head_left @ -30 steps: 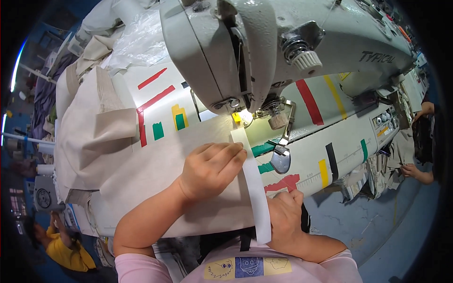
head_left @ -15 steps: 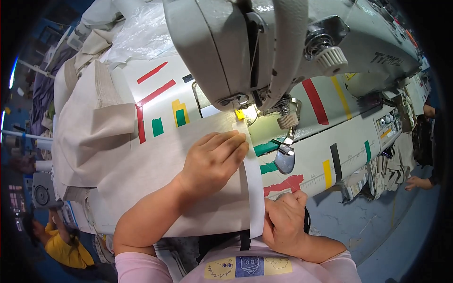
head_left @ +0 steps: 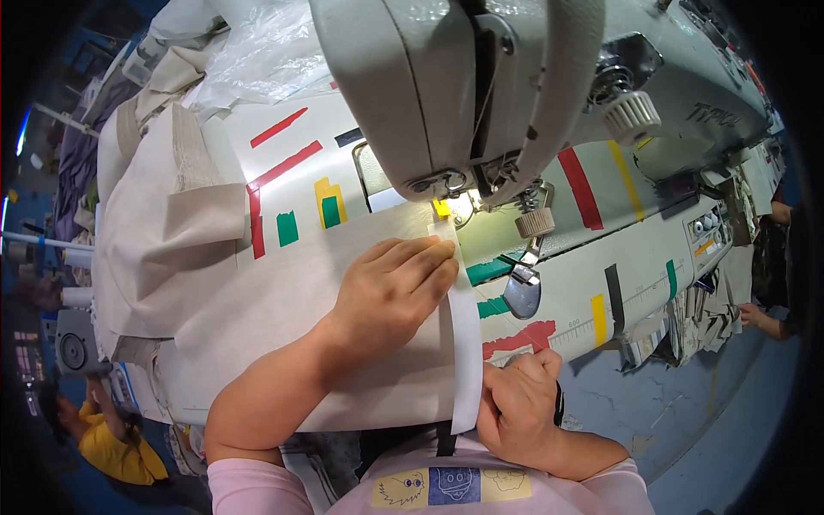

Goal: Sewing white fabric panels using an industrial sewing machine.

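A beige fabric panel (head_left: 257, 343) lies across the sewing machine bed, with a narrow white strip (head_left: 466, 360) along its right edge. My left hand (head_left: 390, 292) rests on the panel, its fingers pressed together and their tips on the strip's upper end, just in front of the needle area; its thumb is hidden. Lower down, my right hand (head_left: 519, 399) is curled closed at the strip's right edge, near its bottom end. The sewing machine head (head_left: 412, 103) stands over the strip's far end. A small yellow piece (head_left: 441, 209) sits by the presser foot, where the needle is hard to make out.
Bunched beige fabric (head_left: 172, 249) lies at the left, beneath clear plastic film (head_left: 266, 60). Coloured tape strips (head_left: 581, 189) mark the machine bed. A metal lever plate (head_left: 522, 296) hangs right of the foot. Stacked cloth pieces (head_left: 695, 322) and another person's hand (head_left: 753, 316) are at right.
The machine head appears slightly farther right and lower in view. My hands keep nearly the same hold on the panel and strip. At right, the other person's hand has moved up toward the cloth.
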`<state>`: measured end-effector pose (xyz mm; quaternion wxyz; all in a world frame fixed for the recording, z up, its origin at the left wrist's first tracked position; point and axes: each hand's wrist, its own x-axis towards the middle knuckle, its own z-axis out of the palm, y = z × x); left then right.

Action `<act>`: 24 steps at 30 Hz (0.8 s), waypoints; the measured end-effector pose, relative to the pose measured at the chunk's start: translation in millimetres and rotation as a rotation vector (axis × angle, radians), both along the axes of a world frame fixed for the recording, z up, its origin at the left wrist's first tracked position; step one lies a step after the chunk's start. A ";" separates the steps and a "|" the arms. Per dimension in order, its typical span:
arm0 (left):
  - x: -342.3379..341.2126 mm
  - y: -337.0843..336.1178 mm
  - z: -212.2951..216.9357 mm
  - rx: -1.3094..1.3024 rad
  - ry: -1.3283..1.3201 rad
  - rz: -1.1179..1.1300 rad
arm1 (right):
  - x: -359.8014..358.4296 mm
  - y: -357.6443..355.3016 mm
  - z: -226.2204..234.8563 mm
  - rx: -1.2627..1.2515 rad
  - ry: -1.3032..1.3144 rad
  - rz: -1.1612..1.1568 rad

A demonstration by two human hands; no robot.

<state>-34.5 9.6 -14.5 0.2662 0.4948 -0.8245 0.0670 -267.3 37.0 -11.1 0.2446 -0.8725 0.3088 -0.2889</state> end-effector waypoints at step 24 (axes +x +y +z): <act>9.2 -6.3 11.1 0.192 0.035 0.038 | 0.7 -17.1 8.4 0.086 0.021 0.043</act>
